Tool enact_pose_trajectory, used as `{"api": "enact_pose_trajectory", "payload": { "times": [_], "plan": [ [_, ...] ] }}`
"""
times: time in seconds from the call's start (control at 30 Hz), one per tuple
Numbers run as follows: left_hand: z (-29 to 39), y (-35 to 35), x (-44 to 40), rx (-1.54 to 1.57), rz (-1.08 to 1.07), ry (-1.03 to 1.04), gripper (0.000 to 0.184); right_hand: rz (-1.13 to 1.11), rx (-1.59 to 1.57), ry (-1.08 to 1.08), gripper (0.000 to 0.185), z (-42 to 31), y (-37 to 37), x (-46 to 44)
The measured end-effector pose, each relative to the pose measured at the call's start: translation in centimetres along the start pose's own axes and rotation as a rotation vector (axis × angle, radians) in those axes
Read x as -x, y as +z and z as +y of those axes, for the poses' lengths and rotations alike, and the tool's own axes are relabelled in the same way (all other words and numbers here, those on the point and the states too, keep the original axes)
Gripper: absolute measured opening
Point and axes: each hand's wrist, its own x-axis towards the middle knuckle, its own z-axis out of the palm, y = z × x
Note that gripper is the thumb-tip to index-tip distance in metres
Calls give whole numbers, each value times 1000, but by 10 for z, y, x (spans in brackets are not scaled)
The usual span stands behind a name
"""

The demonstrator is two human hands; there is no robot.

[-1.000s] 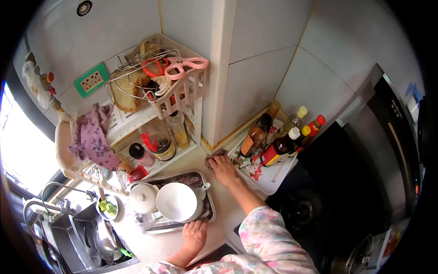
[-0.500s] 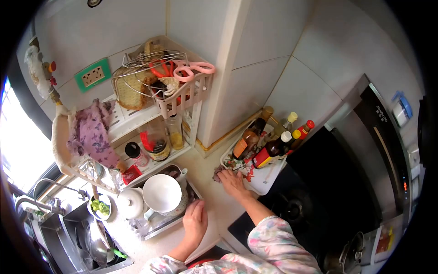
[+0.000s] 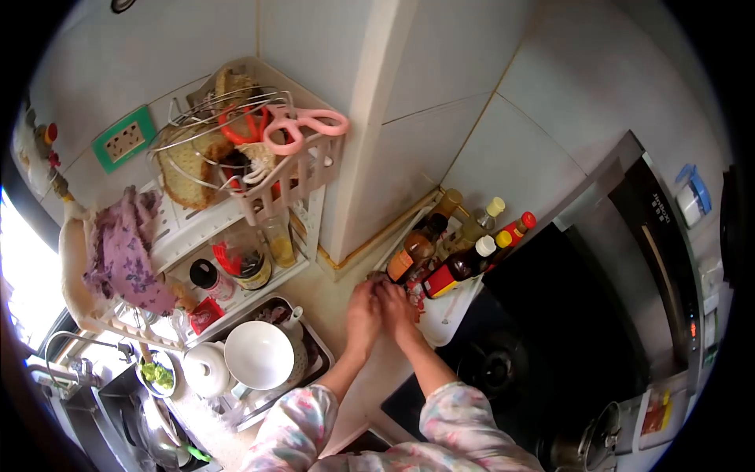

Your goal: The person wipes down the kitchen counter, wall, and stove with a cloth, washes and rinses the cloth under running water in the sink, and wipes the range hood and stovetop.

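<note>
Both my hands meet on the counter at the near left corner of a white tray point(image 3: 450, 329). My left hand point(image 3: 363, 316) and my right hand point(image 3: 395, 311) are side by side, fingers closed on a small mauve rag point(image 3: 378, 277). Only a bit of the rag shows past the fingertips; the rest is hidden beneath them. Just beyond my hands, on the tray, stand a brown sauce bottle point(image 3: 411, 256) and a dark bottle with a white cap point(image 3: 456, 271). Red patterning shows on the tray beside my right hand.
Left of my arms, a metal tray point(image 3: 321, 346) holds a white bowl point(image 3: 258, 354) and a lidded white pot point(image 3: 207, 370). A rack with jars and pink scissors point(image 3: 295, 126) stands behind. The sink point(image 3: 118, 425) is lower left; the black stove point(image 3: 503, 401) is right.
My left hand has moved up and right from beside the metal tray to join my right hand at the rag. The view has shifted slightly.
</note>
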Motion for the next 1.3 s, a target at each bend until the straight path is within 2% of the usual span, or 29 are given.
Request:
{"api": "enact_pose_trajectory", "payload": {
  "times": [0.03, 0.13, 0.27, 0.37, 0.43, 0.53, 0.57, 0.67, 0.7, 0.8, 0.87, 0.93, 1.07, 1.1, 1.17, 1.23, 1.3],
  "plan": [
    [-13, 12, -5, -199, -87, 131, 34, -10, -11, 33, 36, -2, -2, 2],
    [-24, 26, -10, -609, -323, 180, 32, -47, 16, 75, 39, -3, -24, 14],
    [-31, 39, 3, -625, -446, 226, 30, -262, 257, 100, 39, 0, -44, 29],
    [-21, 39, 24, -605, -497, 267, 30, -386, 127, 149, 32, 1, -72, 34],
    [-20, 42, 26, -603, -447, 271, 31, -459, 61, 142, 35, 7, -81, 35],
    [-20, 49, 25, -633, -286, 326, 29, -418, 40, 148, 37, 13, -68, 41],
    [-20, 52, 24, -648, -218, 351, 28, -352, 63, 117, 41, 14, -65, 46],
    [-20, 53, 11, -686, -190, 234, 21, -217, -82, 154, 43, -3, -76, 44],
    [-22, 55, 5, -688, -157, 216, 19, -140, -109, 127, 41, -5, -77, 42],
    [-29, 60, -12, -734, -94, 213, 13, 277, -122, -90, 45, -29, -138, 0],
    [-33, 57, -20, -827, -89, 271, 9, 449, 121, -147, 47, -35, -182, -39],
    [-35, 54, -23, -708, 40, 206, 9, 554, 380, -138, 49, -43, -213, -83],
    [-24, 51, -49, -481, 280, 170, 16, 272, 255, 145, 48, -7, -202, -134],
    [-20, 53, -57, -544, 226, 213, 25, 170, 194, 187, 48, -5, -205, -141],
    [-33, 66, -66, -672, 128, 256, 28, 38, 145, 244, 48, 3, -205, -148],
    [-51, 86, -77, -757, 78, 288, 26, 62, 173, 113, 46, 15, -203, -147],
    [-61, 99, -93, -814, -52, 226, 21, 95, 160, -45, 45, 26, -203, -149]
  ]
}}
